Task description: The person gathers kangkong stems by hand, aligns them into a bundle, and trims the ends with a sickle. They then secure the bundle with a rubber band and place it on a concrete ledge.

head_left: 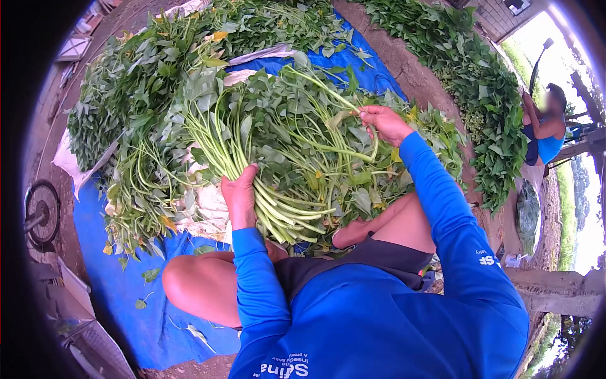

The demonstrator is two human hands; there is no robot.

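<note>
My left hand [240, 196] is wrapped round a thick bundle of long green stems [284, 218], their leafy tops pointing up and left and their cut ends down and right. To the right, my right hand [385, 124] pinches a single leafy stem [331, 95] that runs up and left from the fingers, its lower end curling below them. Loose leafy stems [315, 136] lie in a heap under and between both hands.
A blue tarp [126, 284] lies under the greens. More leafy piles stand at the upper left [139, 82] and along the right [486, 95]. Another person [549, 132] sits at the far right. A wheel [42, 215] is at the left edge.
</note>
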